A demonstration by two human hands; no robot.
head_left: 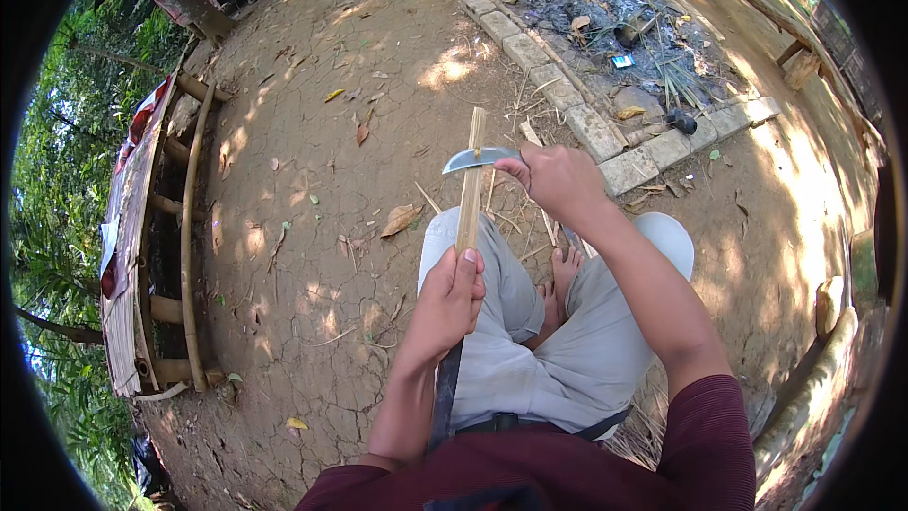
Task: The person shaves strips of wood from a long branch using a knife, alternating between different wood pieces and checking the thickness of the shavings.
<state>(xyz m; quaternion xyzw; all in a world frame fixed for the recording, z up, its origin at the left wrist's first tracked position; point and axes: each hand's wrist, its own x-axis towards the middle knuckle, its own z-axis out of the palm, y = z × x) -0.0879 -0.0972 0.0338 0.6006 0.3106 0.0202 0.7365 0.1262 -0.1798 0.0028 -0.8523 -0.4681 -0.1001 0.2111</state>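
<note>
My left hand [457, 293] is closed around a pale split-bamboo strip [469, 203], which points upward away from me above my lap. In my right hand [565, 185] is a knife with a short curved blade [465, 161], its handle hidden by my fingers. The blade lies across the strip near its far end, touching it. A small yellowish bit [478, 153] shows where they meet. Below my left hand a dark flat length [447, 393] runs to my waist; I cannot tell whether it belongs to the strip.
Bamboo slivers [511, 218] lie on the cracked earth beyond my knees. At the far right, a brick-edged fire pit [549, 85] holds ash and litter. A bamboo bench [161, 255] stands at left, and logs [804, 397] lie at right. Dry leaves are scattered about.
</note>
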